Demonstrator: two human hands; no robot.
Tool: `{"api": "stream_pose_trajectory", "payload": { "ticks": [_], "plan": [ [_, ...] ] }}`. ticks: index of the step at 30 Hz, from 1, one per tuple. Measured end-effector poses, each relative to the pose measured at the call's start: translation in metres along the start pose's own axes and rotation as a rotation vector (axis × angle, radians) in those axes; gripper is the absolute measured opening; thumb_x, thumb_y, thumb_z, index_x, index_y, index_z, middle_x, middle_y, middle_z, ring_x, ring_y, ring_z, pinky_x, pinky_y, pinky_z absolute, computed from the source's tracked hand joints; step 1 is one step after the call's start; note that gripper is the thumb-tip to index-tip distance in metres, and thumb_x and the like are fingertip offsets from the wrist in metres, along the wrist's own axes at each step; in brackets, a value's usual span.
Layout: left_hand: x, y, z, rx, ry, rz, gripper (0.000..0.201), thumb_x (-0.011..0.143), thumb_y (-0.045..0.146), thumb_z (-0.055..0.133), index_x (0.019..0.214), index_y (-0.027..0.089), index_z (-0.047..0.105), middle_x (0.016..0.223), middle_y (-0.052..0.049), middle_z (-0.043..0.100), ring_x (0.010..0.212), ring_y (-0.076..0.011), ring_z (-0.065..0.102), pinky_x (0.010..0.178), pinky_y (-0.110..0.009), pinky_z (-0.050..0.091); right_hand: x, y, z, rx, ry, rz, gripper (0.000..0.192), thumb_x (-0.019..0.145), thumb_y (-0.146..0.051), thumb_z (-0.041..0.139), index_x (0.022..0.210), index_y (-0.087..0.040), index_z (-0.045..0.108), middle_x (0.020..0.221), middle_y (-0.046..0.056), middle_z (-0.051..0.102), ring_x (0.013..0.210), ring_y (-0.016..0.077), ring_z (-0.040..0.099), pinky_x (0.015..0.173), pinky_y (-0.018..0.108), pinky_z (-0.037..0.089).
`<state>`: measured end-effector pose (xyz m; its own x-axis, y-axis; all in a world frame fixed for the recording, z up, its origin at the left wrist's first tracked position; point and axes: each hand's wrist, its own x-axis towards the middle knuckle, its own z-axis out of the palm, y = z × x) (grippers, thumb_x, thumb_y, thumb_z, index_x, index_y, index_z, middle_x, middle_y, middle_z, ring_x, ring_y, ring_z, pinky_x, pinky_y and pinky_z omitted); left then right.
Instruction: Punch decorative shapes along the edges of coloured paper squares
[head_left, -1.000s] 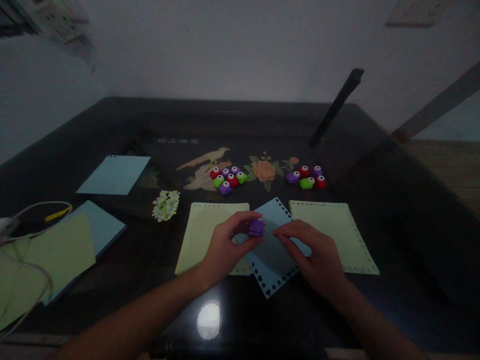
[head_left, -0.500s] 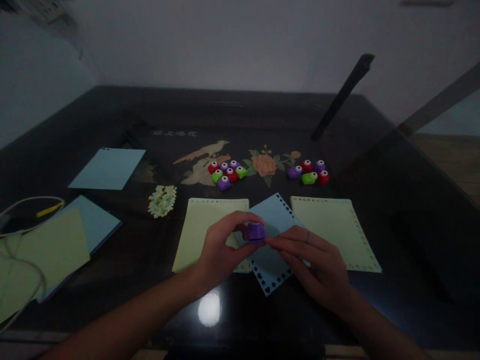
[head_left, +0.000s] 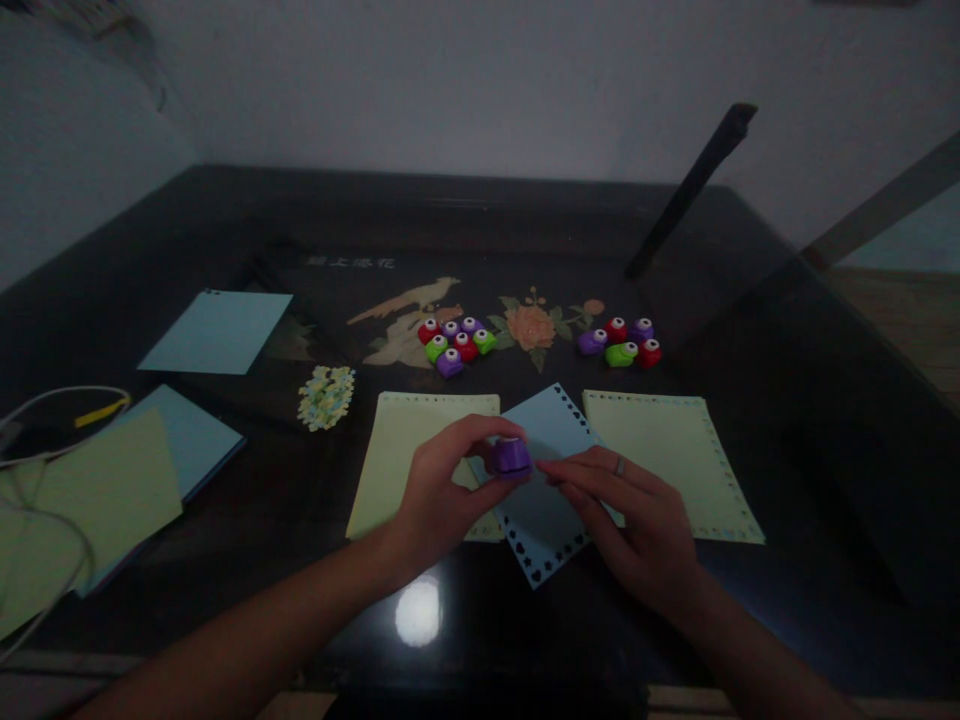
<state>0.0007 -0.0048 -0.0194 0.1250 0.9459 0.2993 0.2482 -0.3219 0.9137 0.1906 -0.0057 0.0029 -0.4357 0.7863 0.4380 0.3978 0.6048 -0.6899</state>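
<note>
Purple craft punch (head_left: 511, 457), small, rigid, likely light, pinched in the left hand (head_left: 442, 490) grip at the blue sheet's (head_left: 541, 510) edge; right hand (head_left: 637, 525) flat, pinning the thin, crease-prone paper to the worktop (head_left: 225, 590).

Left hand (head_left: 442, 490) pinches with thumb and fingers curled (forearm extended), right hand (head_left: 637, 525) flat.

You have 13 small punches (head_left: 455, 344), six blue and yellow paper sheets (head_left: 673, 464), one confetti pile (head_left: 325, 396).
</note>
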Motion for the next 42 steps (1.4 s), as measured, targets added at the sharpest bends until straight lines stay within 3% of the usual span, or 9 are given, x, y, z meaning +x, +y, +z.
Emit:
{"api": "stream_pose_trajectory", "payload": {
  "ticks": [5,9,13,17,21,27,32,36,42],
  "plan": [
    [0.000,-0.001,0.000,-0.024,0.009,-0.020,0.029,0.071,0.021,0.071,0.099,0.019,0.060,0.093,-0.005,0.065,0.083,-0.0154,0.062,0.075,-0.028,0.053,0.000,0.007,0.003,-0.034,0.028,0.053,0.024,0.087,-0.013,0.048,0.100,-0.021,0.066,0.083,0.004,0.068,0.077,0.0144,0.063,0.066,0.026,0.052],
    [0.001,-0.003,0.002,-0.065,-0.021,-0.090,0.031,0.071,0.020,0.070,0.100,0.019,0.059,0.094,-0.004,0.064,0.080,-0.0145,0.062,0.072,-0.027,0.052,0.003,0.025,0.002,-0.149,0.035,0.189,0.018,0.086,-0.018,0.051,0.095,-0.019,0.067,0.088,0.006,0.066,0.084,0.0176,0.062,0.076,0.031,0.050],
    [0.004,-0.003,0.004,-0.090,-0.106,-0.190,0.032,0.071,0.017,0.069,0.101,0.019,0.057,0.094,-0.003,0.063,0.075,-0.0128,0.062,0.069,-0.026,0.052,0.008,0.046,-0.003,-0.268,0.000,0.362,0.025,0.084,-0.022,0.052,0.106,-0.018,0.062,0.101,0.009,0.064,0.089,0.0213,0.060,0.079,0.038,0.049],
    [0.005,-0.004,0.007,-0.058,-0.161,-0.222,0.032,0.070,0.017,0.069,0.099,0.019,0.058,0.094,-0.003,0.063,0.076,-0.0132,0.063,0.072,-0.027,0.051,0.014,0.056,-0.003,-0.509,-0.075,0.336,0.028,0.083,-0.025,0.052,0.109,-0.015,0.060,0.104,0.013,0.061,0.097,0.0265,0.056,0.085,0.044,0.045],
    [0.003,-0.009,0.009,-0.010,-0.202,-0.201,0.032,0.070,0.018,0.069,0.100,0.019,0.058,0.092,-0.002,0.063,0.072,-0.0124,0.062,0.070,-0.026,0.051,0.023,0.065,0.003,-0.718,-0.134,0.347,0.026,0.082,-0.031,0.055,0.099,-0.012,0.062,0.095,0.015,0.059,0.091,0.0285,0.053,0.080,0.043,0.043],
    [0.003,-0.015,0.010,0.020,-0.192,-0.161,0.034,0.070,0.020,0.069,0.102,0.019,0.058,0.093,-0.003,0.063,0.067,-0.0106,0.060,0.065,-0.025,0.050,0.034,0.079,0.006,-0.486,-0.112,0.402,0.016,0.075,-0.031,0.062,0.079,-0.016,0.057,0.079,0.005,0.057,0.077,0.0198,0.052,0.072,0.034,0.042],
    [0.001,-0.014,0.010,0.030,-0.224,-0.122,0.033,0.070,0.021,0.068,0.102,0.019,0.058,0.093,-0.002,0.064,0.068,-0.0108,0.060,0.067,-0.025,0.049,0.035,0.074,-0.003,-0.100,-0.064,0.548,0.028,0.067,-0.031,0.068,0.086,-0.018,0.051,0.079,0.002,0.060,0.070,0.0169,0.057,0.063,0.030,0.044],
    [-0.002,-0.012,0.011,0.074,-0.274,-0.042,0.031,0.071,0.020,0.067,0.101,0.020,0.059,0.093,-0.002,0.065,0.077,-0.0133,0.062,0.076,-0.029,0.049,0.036,0.064,-0.010,0.118,-0.198,0.641,0.038,0.064,-0.027,0.071,0.096,-0.016,0.053,0.078,0.003,0.066,0.068,0.0179,0.062,0.058,0.029,0.048],
    [0.000,-0.007,0.008,0.043,-0.222,-0.017,0.032,0.072,0.018,0.066,0.103,0.020,0.058,0.096,-0.003,0.065,0.080,-0.0132,0.062,0.076,-0.028,0.050,0.027,0.055,-0.022,0.048,-0.347,0.586,0.020,0.071,-0.025,0.065,0.088,-0.014,0.065,0.085,0.005,0.070,0.076,0.0199,0.064,0.067,0.031,0.050]
  ]
}}
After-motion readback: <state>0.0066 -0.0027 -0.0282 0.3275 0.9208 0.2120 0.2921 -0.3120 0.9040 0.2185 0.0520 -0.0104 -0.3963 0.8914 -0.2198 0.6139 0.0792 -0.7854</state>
